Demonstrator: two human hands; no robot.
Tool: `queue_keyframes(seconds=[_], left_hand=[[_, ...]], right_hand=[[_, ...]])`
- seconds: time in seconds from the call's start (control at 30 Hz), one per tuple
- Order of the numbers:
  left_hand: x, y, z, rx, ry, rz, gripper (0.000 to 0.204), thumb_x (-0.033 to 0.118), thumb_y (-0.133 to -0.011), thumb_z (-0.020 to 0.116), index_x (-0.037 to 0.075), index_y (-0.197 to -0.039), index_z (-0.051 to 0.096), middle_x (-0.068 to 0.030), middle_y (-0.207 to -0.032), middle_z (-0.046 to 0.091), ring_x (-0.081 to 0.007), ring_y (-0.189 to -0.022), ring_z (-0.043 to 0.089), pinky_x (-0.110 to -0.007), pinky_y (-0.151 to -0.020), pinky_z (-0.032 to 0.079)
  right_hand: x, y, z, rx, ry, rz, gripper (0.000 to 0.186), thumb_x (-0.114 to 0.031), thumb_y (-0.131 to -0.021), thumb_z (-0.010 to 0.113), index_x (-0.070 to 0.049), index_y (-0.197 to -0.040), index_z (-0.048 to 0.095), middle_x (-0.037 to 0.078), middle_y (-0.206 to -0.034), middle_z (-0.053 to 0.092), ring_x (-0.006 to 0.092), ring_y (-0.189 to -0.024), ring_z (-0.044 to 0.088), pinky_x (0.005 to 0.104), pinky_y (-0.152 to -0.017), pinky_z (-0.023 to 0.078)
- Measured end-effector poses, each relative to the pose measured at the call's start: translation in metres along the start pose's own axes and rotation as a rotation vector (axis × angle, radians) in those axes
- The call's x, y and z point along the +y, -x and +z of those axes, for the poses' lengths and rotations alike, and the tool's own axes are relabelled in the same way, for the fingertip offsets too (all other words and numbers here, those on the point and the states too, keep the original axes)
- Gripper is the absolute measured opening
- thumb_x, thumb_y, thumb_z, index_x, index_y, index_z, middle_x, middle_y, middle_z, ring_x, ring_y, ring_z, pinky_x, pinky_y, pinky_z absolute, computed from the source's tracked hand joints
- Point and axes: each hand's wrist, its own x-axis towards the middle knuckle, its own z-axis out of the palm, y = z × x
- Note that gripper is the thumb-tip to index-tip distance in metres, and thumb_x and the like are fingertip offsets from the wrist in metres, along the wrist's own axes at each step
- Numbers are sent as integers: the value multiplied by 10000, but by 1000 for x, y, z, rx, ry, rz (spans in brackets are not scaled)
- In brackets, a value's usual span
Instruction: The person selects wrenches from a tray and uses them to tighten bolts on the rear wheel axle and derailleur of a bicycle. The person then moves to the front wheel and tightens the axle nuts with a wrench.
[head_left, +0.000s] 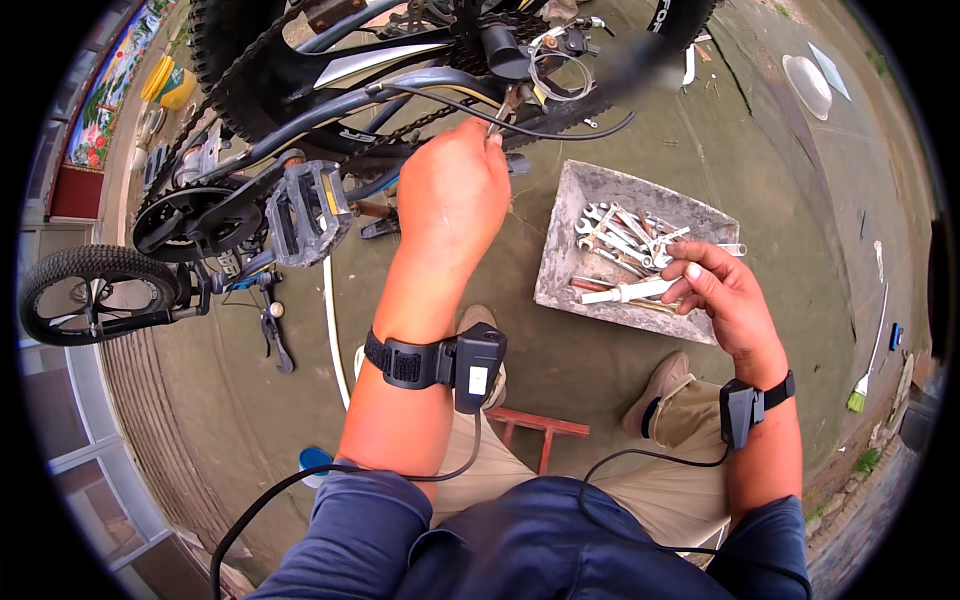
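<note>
My left hand [455,180] grips a wrench [513,97] upright at the bicycle's rear hub area, beside a black cable and the chain; the back of the hand hides much of the tool. My right hand [715,285] is over a weathered gray tray [555,240] of several metal wrenches [615,230], its fingers loosely curled and apart at a white tubular tool [625,292]; whether it touches that tool I cannot tell. A black pedal [305,210] and chainring [190,225] sit left of my left hand.
The bicycle's small-looking far wheel [100,295] is at left. A red metal stand [545,430] lies between my feet, with a blue container [312,462] nearby. A green-bristled brush [858,395] and a white basin [805,85] lie at right; a yellow bucket [175,85] stands back left.
</note>
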Motion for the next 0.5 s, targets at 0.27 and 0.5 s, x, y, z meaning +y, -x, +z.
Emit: queue_keyframes(seconds=[0.27, 0.5], left_hand=[[-14, 9, 50, -7, 416, -209, 227, 201, -979, 585, -4, -1037, 662, -157, -862, 722, -311, -813, 694, -414, -728, 532], [26, -11, 90, -164, 968, -515, 240, 212, -1034, 557, -6, -1096, 637, -95, -992, 728, -170, -912, 693, -303, -786, 532]], right_hand=[[-2, 3, 0, -21, -25, 3, 387, -267, -973, 646, -3, -1255, 629, 62, -1067, 701, 156, -859, 682, 269, -690, 511], [-5, 9, -3, -21, -38, 2, 378, -262, -977, 638, -15, -1263, 624, 75, -1054, 704, 159, -868, 680, 282, -708, 515]])
